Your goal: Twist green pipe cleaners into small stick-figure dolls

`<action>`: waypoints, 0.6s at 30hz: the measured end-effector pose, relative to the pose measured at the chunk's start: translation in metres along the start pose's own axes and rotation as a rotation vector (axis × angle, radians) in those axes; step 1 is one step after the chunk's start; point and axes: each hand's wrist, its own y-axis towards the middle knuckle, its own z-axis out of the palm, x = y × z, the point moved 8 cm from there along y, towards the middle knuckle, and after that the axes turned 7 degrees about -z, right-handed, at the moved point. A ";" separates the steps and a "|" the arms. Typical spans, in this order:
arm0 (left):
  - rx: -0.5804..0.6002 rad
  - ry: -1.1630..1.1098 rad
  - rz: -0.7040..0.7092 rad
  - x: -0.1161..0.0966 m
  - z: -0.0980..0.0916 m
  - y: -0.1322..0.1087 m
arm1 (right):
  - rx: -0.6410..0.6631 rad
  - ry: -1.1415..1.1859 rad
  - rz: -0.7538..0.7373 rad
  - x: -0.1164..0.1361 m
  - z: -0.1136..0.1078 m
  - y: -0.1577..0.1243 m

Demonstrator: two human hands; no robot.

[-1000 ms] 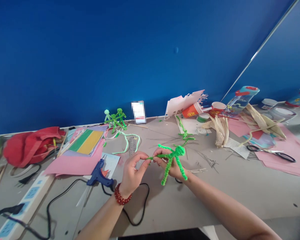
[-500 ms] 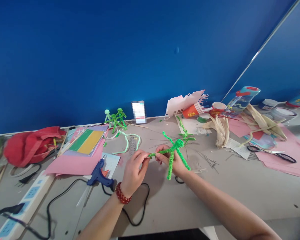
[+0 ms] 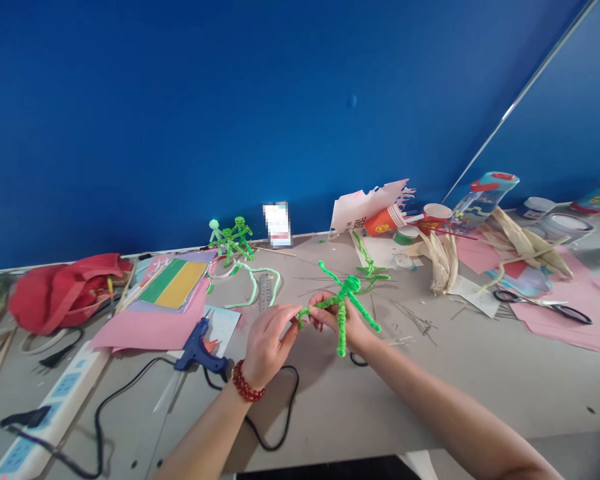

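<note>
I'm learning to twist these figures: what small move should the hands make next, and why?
Probably pinch the bent tip snugly against its limb with the left hand. It hooks downward at those fingers, while the right hand grips the green figure close by, which should steady it.

A red bracelet of small round beads is worn behind the left hand; both forearms are bare.

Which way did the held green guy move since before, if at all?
Yes: the green figure has shifted slightly up the picture, judged against the ruler.
</note>
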 end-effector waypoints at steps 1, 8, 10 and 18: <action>0.007 0.004 0.001 0.000 0.000 0.000 | 0.005 -0.010 -0.001 0.000 0.000 0.000; 0.020 -0.071 -0.083 0.002 0.001 0.002 | 0.029 -0.123 -0.095 0.001 -0.002 0.000; 0.033 -0.136 -0.139 0.005 0.002 0.002 | 0.040 -0.159 -0.137 0.002 -0.003 -0.001; 0.067 -0.331 -0.334 0.016 0.005 0.001 | 0.049 -0.269 -0.220 0.004 -0.003 -0.003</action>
